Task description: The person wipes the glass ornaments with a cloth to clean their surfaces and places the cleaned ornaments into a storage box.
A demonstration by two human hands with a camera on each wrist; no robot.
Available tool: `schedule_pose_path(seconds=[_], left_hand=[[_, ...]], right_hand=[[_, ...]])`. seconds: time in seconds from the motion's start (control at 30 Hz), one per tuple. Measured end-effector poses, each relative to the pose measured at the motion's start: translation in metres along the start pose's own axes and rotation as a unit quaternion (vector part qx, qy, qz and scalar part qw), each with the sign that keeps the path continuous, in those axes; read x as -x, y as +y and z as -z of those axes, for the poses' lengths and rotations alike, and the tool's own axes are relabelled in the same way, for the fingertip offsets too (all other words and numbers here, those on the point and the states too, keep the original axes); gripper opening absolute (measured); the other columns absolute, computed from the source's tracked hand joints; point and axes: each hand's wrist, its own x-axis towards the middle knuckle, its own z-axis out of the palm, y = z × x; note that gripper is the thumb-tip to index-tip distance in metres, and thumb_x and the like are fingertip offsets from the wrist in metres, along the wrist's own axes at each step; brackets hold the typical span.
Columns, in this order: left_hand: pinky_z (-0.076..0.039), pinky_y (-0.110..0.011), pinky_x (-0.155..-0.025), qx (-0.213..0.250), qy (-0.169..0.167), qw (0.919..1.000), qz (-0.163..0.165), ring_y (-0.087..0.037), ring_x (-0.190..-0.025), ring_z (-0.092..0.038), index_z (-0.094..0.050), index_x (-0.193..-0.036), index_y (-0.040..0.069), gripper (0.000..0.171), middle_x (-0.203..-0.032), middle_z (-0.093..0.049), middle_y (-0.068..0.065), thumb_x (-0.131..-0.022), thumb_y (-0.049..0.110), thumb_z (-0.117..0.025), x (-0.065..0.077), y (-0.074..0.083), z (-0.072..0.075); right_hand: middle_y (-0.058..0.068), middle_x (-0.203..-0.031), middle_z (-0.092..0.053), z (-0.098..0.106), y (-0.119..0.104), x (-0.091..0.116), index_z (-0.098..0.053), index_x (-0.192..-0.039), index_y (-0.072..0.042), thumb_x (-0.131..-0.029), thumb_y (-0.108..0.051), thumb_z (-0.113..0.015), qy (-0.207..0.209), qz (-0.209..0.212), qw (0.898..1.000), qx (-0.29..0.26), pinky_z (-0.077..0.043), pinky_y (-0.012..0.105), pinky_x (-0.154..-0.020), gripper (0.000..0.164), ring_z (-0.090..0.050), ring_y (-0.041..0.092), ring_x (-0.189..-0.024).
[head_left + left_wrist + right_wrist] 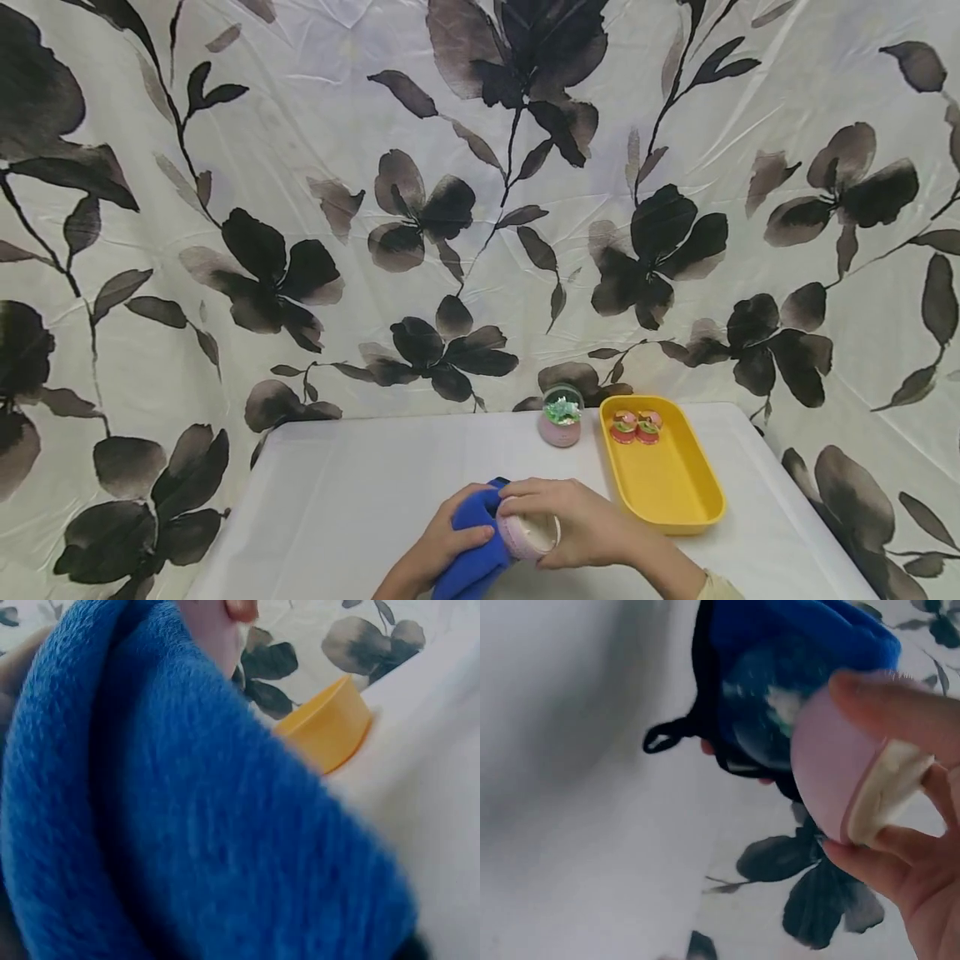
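Note:
Near the table's front, my left hand (438, 546) grips a thick blue cloth (474, 565) with dark edging and a small loop. My right hand (596, 521) holds a snow globe (521, 536) by its pink base, tipped on its side with the pale underside toward the right. In the right wrist view the clear dome (754, 705) lies against the blue cloth, and the fingers and thumb curl round the pink base (829, 761). Folded blue cloth (217, 817) fills most of the left wrist view and hides most of the left hand there.
A second snow globe (561, 429) with a pink base and green contents stands at the table's back. Beside it, a yellow tray (675, 487) holds two small red-and-green items (636, 427) at its far end. A floral curtain (450, 208) hangs behind the white table (352, 492).

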Motion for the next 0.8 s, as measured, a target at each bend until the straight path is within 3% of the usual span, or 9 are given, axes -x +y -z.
schedule_pose_path(seconds=[0.07, 0.13, 0.27, 0.33, 0.5, 0.6, 0.67, 0.73, 0.8], left_hand=[[-0.049, -0.038, -0.085, -0.001, -0.010, 0.9999, -0.006, -0.028, -0.105, -0.056, -0.053, -0.131, 0.008, 0.044, -0.120, -0.057, -0.013, -0.089, 0.018, -0.064, -0.001, 0.002, 0.000], [-0.050, -0.038, -0.082, -0.009, -0.009, 0.9999, -0.005, -0.029, -0.103, -0.057, -0.054, -0.130, 0.009, 0.044, -0.119, -0.057, -0.013, -0.088, 0.018, -0.066, -0.001, 0.004, 0.000], [-0.050, -0.039, -0.080, -0.039, 0.015, 0.9991, -0.005, -0.031, -0.102, -0.057, -0.056, -0.130, 0.015, 0.049, -0.120, -0.058, -0.011, -0.084, 0.018, -0.072, -0.003, 0.009, -0.001], [-0.051, -0.040, -0.080, -0.051, 0.024, 0.9984, -0.005, -0.032, -0.103, -0.057, -0.056, -0.131, 0.018, 0.051, -0.122, -0.058, -0.011, -0.082, 0.018, -0.074, -0.004, 0.011, -0.003], [-0.050, -0.041, -0.081, -0.079, 0.059, 0.9951, -0.010, -0.031, -0.106, -0.056, -0.055, -0.131, 0.024, 0.057, -0.125, -0.057, -0.008, -0.079, 0.019, -0.077, -0.008, 0.016, -0.007], [-0.050, -0.042, -0.080, -0.083, 0.088, 0.9924, -0.024, -0.032, -0.106, -0.056, -0.055, -0.131, 0.023, 0.061, -0.124, -0.057, -0.009, -0.076, 0.017, -0.079, -0.009, 0.017, -0.009], [-0.051, -0.041, -0.080, -0.081, 0.109, 0.9900, -0.039, -0.032, -0.105, -0.058, -0.055, -0.131, 0.022, 0.063, -0.123, -0.058, -0.010, -0.074, 0.016, -0.080, -0.009, 0.015, -0.010], [-0.051, -0.041, -0.080, -0.077, 0.133, 0.9867, -0.054, -0.032, -0.104, -0.059, -0.056, -0.131, 0.020, 0.062, -0.122, -0.059, -0.010, -0.074, 0.015, -0.079, -0.011, 0.013, -0.009], [-0.051, -0.042, -0.082, -0.072, 0.160, 0.9822, -0.068, -0.031, -0.106, -0.059, -0.056, -0.131, 0.019, 0.061, -0.121, -0.060, -0.009, -0.074, 0.014, -0.078, -0.014, 0.010, -0.009]], right_hand=[[-0.003, -0.136, -0.054, 0.003, 0.008, 0.002, -0.058, -0.131, -0.022, -0.066, -0.018, -0.091, -0.004, -0.037, 0.995, -0.095, -0.049, 0.032, -0.090, 0.073, -0.052, 0.015, -0.120], [0.000, -0.137, -0.055, 0.002, 0.018, 0.005, -0.057, -0.132, -0.019, -0.068, -0.018, -0.090, 0.005, -0.075, 0.980, -0.182, -0.051, 0.033, -0.087, 0.072, -0.053, 0.019, -0.121], [0.007, -0.137, -0.054, -0.008, 0.039, 0.016, -0.053, -0.137, -0.013, -0.074, -0.014, -0.085, 0.043, -0.130, 0.938, -0.320, -0.053, 0.039, -0.083, 0.070, -0.056, 0.028, -0.117], [0.012, -0.137, -0.053, -0.016, 0.047, 0.022, -0.050, -0.139, -0.008, -0.077, -0.010, -0.082, 0.064, -0.141, 0.909, -0.387, -0.053, 0.042, -0.083, 0.069, -0.057, 0.031, -0.114], [0.017, -0.138, -0.047, -0.041, 0.057, 0.033, -0.041, -0.141, 0.002, -0.081, -0.003, -0.074, 0.127, -0.145, 0.819, -0.540, -0.048, 0.041, -0.092, 0.068, -0.051, 0.030, -0.116], [0.014, -0.138, -0.047, -0.061, 0.051, 0.037, -0.035, -0.145, 0.001, -0.085, -0.001, -0.067, 0.176, -0.173, 0.748, -0.616, -0.045, 0.040, -0.098, 0.067, -0.050, 0.026, -0.119], [0.011, -0.136, -0.048, -0.075, 0.041, 0.036, -0.029, -0.149, -0.001, -0.089, -0.003, -0.063, 0.213, -0.206, 0.690, -0.660, -0.043, 0.040, -0.099, 0.069, -0.051, 0.024, -0.118], [0.007, -0.134, -0.050, -0.089, 0.030, 0.033, -0.022, -0.152, -0.005, -0.093, -0.008, -0.060, 0.252, -0.233, 0.639, -0.688, -0.042, 0.043, -0.100, 0.070, -0.052, 0.024, -0.117], [0.006, -0.132, -0.050, -0.099, 0.020, 0.027, -0.015, -0.153, -0.004, -0.096, -0.012, -0.057, 0.290, -0.240, 0.616, -0.693, -0.043, 0.047, -0.099, 0.071, -0.053, 0.024, -0.116]])
